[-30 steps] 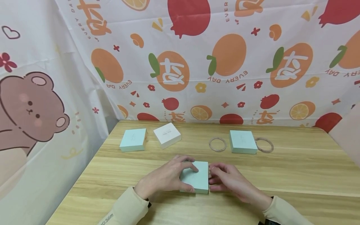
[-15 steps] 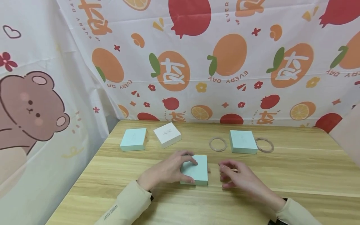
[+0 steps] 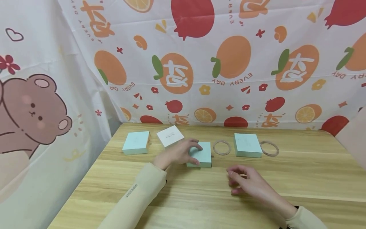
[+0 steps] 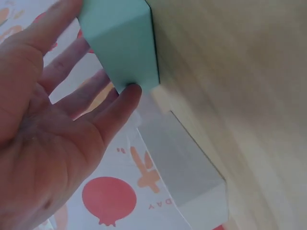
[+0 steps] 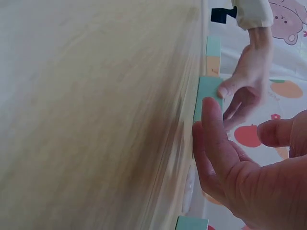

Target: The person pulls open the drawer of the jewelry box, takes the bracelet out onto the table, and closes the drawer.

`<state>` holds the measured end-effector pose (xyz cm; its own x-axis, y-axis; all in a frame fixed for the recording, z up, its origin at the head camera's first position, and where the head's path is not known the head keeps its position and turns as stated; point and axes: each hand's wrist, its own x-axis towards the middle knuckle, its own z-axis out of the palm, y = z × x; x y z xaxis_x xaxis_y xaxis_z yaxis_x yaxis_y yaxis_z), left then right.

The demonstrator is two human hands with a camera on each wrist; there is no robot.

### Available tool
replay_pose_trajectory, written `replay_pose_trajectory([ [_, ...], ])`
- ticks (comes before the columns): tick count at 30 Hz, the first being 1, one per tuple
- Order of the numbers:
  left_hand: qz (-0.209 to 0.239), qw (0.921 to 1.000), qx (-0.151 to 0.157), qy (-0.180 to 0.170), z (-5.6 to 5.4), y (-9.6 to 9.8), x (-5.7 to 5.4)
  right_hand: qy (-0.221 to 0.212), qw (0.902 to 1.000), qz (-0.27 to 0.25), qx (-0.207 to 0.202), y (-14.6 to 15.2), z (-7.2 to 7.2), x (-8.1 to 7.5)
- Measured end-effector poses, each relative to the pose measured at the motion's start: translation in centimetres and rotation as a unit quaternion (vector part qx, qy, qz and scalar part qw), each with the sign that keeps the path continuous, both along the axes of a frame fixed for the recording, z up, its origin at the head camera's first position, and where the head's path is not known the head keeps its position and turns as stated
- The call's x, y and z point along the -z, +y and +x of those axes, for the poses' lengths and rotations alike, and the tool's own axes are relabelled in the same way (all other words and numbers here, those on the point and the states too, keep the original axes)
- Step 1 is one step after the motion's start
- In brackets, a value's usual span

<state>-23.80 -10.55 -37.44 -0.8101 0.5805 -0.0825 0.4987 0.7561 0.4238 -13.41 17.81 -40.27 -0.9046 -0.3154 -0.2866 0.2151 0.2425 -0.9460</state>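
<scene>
We see the held mint box (image 3: 205,156) just right of the middle of the frame, below the centre line, with the left hand (image 3: 180,153) covering its left part. That hand grips it, thumb on the near side and a fingertip on the top, while the other fingers are partly hidden. We cannot tell whether its underside touches the desk (image 3: 188,197). A small brownish tab (image 3: 212,156) sticks out at its right side, too small for us to make out. In the left wrist view the same box is cut off by the upper edge, and in the right wrist view fingers hide part of it.

The right hand (image 3: 246,180) is below and to the right, apart from the box, its fingers loosely bent around nothing.

Close behind the left hand we find a white box (image 3: 170,135), its lower right corner hidden by that hand and its lettering too faint for us to read. Just right of the held box lies a thin ring (image 3: 222,154); next comes the right mint box (image 3: 247,143), with a second ring (image 3: 270,155) at its right side, partly hidden by it. The left mint box (image 3: 135,142) sits at the desk's upper left. A fruit-printed cloth (image 3: 206,70) fills the upper frame, cut off by its edges
</scene>
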Motion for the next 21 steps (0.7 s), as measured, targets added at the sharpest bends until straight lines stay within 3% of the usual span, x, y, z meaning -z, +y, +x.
replay_pose_trajectory([
  [4,0.008,0.9995,-0.015,-0.028,-0.9,0.7,-0.1,0.0,1.0,-0.002,0.001,0.2,0.1,0.2],
  [10,0.012,0.9992,-0.018,-0.033,-2.1,1.3,-0.2,-0.001,1.0,-0.002,0.005,0.2,0.2,0.3],
  [21,0.019,0.9989,-0.026,-0.034,-2.9,1.7,-0.2,-0.002,1.0,0.006,0.006,0.3,0.2,0.6],
])
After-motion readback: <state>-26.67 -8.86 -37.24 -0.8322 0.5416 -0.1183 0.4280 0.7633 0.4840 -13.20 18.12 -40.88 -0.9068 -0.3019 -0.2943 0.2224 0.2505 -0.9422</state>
